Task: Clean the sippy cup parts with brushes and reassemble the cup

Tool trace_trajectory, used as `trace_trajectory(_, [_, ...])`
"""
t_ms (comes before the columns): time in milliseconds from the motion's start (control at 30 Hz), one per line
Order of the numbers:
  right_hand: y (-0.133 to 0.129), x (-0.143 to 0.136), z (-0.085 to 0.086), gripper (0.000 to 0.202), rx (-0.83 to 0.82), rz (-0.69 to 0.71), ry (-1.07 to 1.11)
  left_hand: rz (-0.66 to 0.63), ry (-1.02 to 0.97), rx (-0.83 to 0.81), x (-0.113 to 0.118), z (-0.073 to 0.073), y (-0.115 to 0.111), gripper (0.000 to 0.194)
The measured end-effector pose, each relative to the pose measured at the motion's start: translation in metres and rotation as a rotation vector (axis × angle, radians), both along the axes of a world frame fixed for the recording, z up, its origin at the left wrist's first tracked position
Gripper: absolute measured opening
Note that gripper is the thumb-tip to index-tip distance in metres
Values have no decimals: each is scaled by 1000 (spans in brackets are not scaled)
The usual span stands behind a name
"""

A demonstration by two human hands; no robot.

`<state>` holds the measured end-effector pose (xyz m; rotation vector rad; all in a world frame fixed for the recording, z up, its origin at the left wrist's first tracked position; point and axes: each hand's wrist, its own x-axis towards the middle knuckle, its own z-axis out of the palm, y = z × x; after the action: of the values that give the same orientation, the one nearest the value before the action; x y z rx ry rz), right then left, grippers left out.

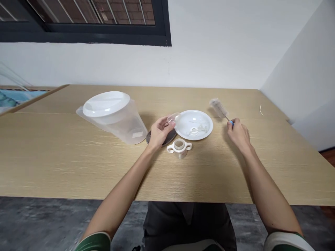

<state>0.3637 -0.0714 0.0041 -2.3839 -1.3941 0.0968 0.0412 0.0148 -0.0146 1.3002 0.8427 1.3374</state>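
My left hand [160, 131] grips a small clear plastic cap [173, 119] between thumb and fingers, above the left rim of a white plate [195, 113]. In my right hand [238, 134] is a bottle brush [219, 108], its pale bristles pointing up and left and its blue handle end in my fingers. On the plate lie small clear plastic parts [201, 129] and a thin straight rod [200, 121]. Just below the plate stands a small cream two-handled cup piece [179, 150], open at the top. Beneath my left hand is a dark round dish [169, 138], partly hidden.
A large translucent pitcher [123, 122] with a white lid stands on the wooden table [78, 167] to the left. A small pale curved strip [261, 110] lies far right. Behind the table are a white wall [209, 55] and a barred window [104, 17].
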Motion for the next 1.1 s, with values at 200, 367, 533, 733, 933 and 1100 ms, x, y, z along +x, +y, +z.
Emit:
trace_trajectory(200, [1, 1, -2, 39, -94, 5, 29, 42, 195, 156, -7, 3, 5, 71])
trace_trajectory(367, [3, 1, -5, 41, -177, -9, 54, 197, 567, 247, -37, 19, 11, 51])
trace_trajectory(533, [3, 1, -7, 43, -191, 15, 46, 217, 1046, 175, -52, 15, 16, 42])
trace_trajectory(733, [4, 2, -8, 42, -185, 25, 45, 182, 1197, 137, -48, 8, 19, 46])
trace_trajectory(933, [5, -4, -14, 39, -182, 88, 31, 215, 1225, 141, -52, 9, 22, 47])
trace_trajectory(1100, [4, -11, -14, 39, -242, 89, 10, 166, 1293, 126, -53, 0, 26, 42])
